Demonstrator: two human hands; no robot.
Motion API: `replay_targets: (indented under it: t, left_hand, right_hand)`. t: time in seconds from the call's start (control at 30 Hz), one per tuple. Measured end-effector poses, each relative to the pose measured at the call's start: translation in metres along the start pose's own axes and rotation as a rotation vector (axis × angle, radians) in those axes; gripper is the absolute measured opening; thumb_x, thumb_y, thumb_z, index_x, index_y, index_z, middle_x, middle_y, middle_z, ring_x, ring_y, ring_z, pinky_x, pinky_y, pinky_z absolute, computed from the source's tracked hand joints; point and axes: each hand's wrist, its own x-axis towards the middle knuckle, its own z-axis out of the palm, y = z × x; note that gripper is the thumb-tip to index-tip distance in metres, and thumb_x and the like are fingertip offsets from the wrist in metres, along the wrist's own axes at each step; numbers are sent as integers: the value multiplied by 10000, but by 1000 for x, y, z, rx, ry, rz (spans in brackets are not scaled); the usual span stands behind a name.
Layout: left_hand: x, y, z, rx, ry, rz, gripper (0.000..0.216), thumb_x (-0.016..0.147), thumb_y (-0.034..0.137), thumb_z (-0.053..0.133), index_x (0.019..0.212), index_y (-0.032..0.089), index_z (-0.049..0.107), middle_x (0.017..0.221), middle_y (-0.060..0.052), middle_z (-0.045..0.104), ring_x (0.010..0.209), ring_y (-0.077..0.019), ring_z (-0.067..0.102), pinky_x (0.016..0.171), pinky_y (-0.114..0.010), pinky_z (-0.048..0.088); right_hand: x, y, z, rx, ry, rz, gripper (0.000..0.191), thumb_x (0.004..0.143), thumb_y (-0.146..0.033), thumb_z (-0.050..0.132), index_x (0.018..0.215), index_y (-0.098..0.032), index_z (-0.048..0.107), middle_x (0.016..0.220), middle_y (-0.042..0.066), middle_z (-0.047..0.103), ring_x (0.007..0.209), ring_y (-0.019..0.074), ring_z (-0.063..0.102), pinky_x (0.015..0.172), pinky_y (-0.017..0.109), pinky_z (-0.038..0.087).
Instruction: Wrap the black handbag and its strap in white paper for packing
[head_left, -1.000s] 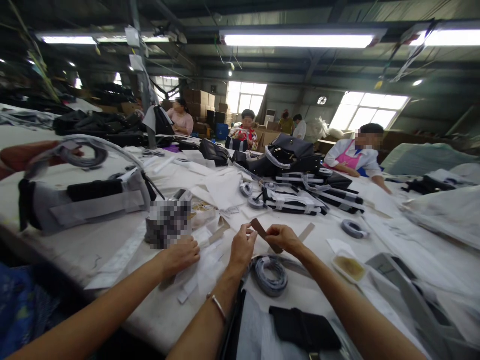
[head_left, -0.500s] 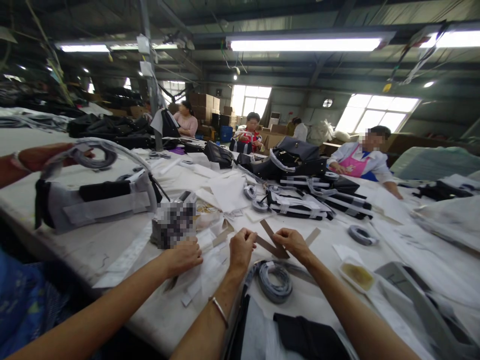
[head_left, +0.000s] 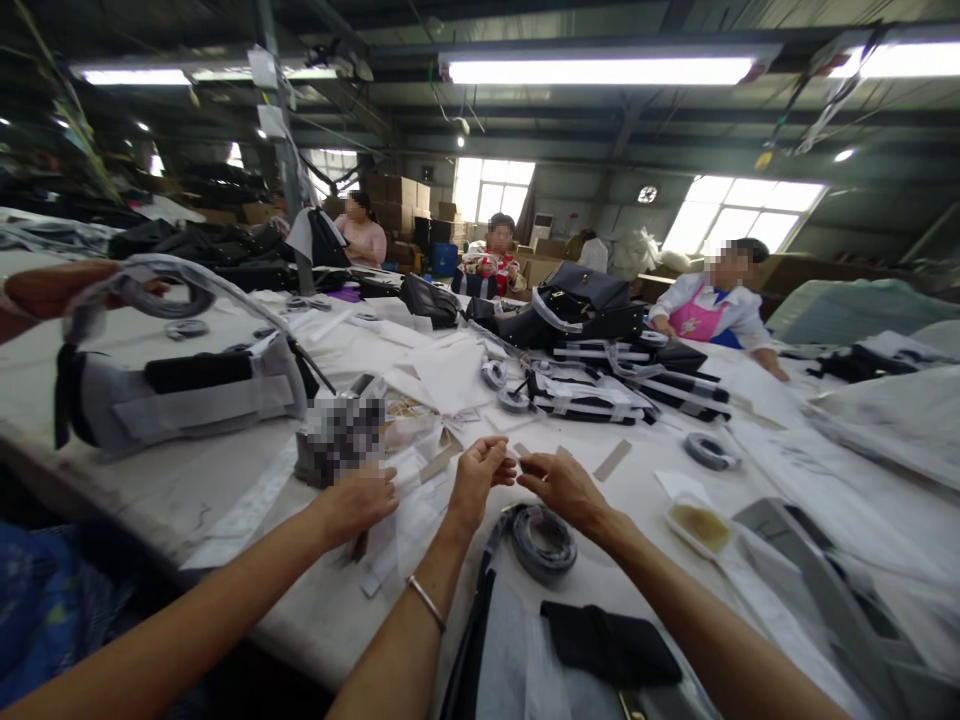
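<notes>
My left hand [head_left: 480, 478] is closed in a pinch at the middle of the table. My right hand [head_left: 562, 487] is closed too, its fingertips almost meeting the left's; anything between the fingers is too small or hidden. Part of a grey-brown strip [head_left: 564, 453] shows just beyond the right hand, and another such strip [head_left: 613, 460] lies to its right. Below my hands lies a plastic-wrapped coiled strap [head_left: 545, 543]. Nearest me is a black bag [head_left: 611, 642] with pale wrapping, partly behind my right forearm.
A co-worker's hand [head_left: 360, 505] is close on my left, and that person's other hand [head_left: 64, 288] is at a wrapped bag's [head_left: 202, 405] strap. Ahead lie wrapped black bags [head_left: 589, 395]. A shallow dish [head_left: 701, 527] and a grey tape dispenser [head_left: 817, 570] stand right.
The strip between my hands is no longer visible there. My right hand has moved left, bringing its fingertips close to my left hand's. The view has shifted slightly.
</notes>
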Motion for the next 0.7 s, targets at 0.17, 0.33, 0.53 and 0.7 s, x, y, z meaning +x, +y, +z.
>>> replay_targets:
  t: [0.17,0.33,0.53,0.7]
  left_hand:
    - [-4,4,4,-59,-92,10,602,640,601,788,969,116,649,717,-21,650,610,-117,625,565,-221,510]
    - [-5,-6,5,-22,-96,25,546,651,649,763,690,131,595,582,28,557,499,-71,520,468,-184,421]
    - [-9,-11,6,-13,-189,-65,629,622,764,698,647,174,480,507,63,478,412,-49,401,397,-183,300]
    - [-17,-7,7,9,-322,-197,648,590,775,712,704,180,481,506,71,466,400,-50,377,392,-181,249]
  right_hand:
    - [-10,12,0,276,-53,28,256,846,-348,582,1006,-240,751,846,13,745,781,191,655,716,286,468]
    - [-30,17,1,444,-73,178,344,874,-452,529,896,-200,762,689,12,703,665,172,634,637,271,467]
    - [-66,1,-18,741,-28,284,309,737,-471,728,787,-166,745,645,7,673,592,136,576,584,255,439]
    - [-89,-12,-28,1152,126,423,391,583,-462,871,780,-153,735,624,15,675,587,133,590,614,280,476]
